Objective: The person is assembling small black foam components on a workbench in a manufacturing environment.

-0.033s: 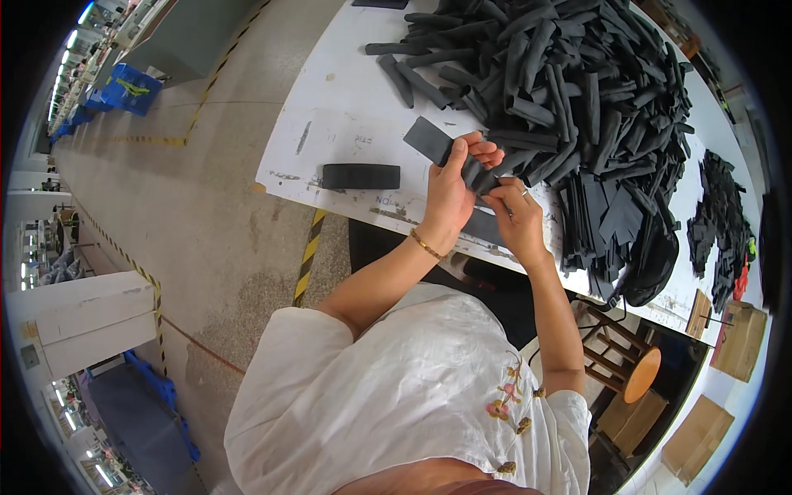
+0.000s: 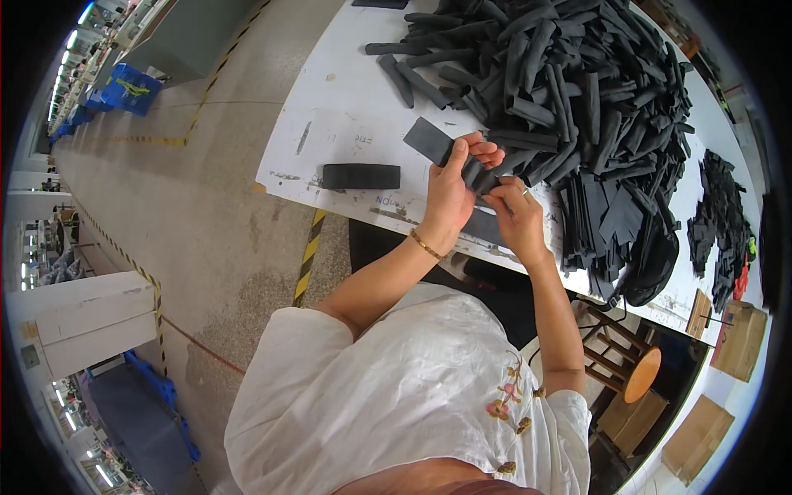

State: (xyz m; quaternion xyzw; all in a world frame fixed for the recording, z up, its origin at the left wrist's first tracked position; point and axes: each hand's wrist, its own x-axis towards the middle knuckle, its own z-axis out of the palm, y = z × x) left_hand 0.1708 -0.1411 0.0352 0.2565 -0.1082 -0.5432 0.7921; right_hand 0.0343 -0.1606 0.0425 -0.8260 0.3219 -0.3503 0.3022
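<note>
My left hand (image 2: pixel 450 196) grips a dark grey flat strip (image 2: pixel 428 140), the thumb on top and the fingers curled around it. One flat end sticks out to the upper left. At the strip's other end, the fingertips of my right hand (image 2: pixel 521 219) pinch it, and it looks bent between the two hands. Below them, another dark strip (image 2: pixel 485 227) lies along the table's near edge. A neat black stack of pieces (image 2: pixel 361 176) rests to the left of my hands. Just beyond them begins a large heap of dark curled strips (image 2: pixel 549 74).
Flat dark strips (image 2: pixel 587 227) stand bundled at the right of the white table (image 2: pixel 322 107), beside a black bag (image 2: pixel 652 268). Farther right is another dark pile (image 2: pixel 718 223). A wooden stool (image 2: pixel 641 373) stands below the table edge. Blue crates (image 2: pixel 132 89) sit across the floor.
</note>
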